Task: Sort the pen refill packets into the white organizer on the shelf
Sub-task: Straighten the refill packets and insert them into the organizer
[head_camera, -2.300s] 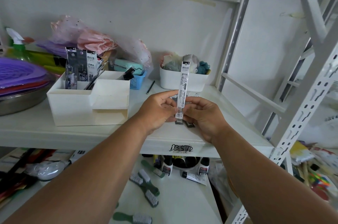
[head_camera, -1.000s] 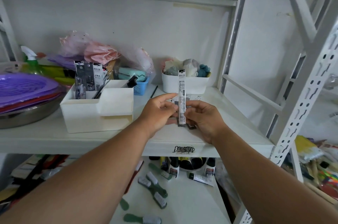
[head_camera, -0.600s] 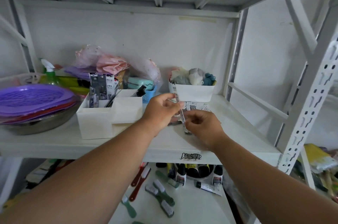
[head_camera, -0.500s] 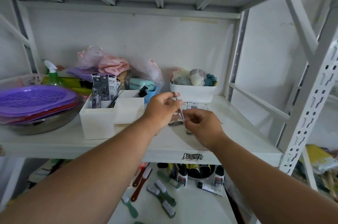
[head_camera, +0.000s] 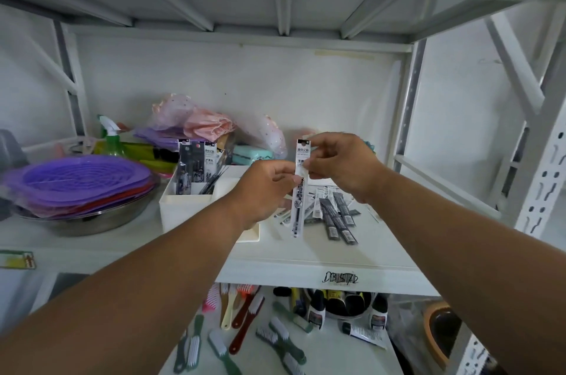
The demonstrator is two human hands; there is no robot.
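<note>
At frame centre, both the left hand [head_camera: 266,187] and right hand [head_camera: 343,166] pinch one refill packet [head_camera: 299,187] upright, label readable, seemingly to choose its compartment in the white organizer [head_camera: 186,210].

Both hands hold one long, narrow white-and-black pen refill packet [head_camera: 299,187] upright above the white metal shelf [head_camera: 321,255]: the left hand [head_camera: 264,187] pinches its middle, the right hand [head_camera: 340,164] its top. More refill packets [head_camera: 333,215] lie heaped behind it, beside the white plastic organizer [head_camera: 186,209] holding standing packets.
</note>
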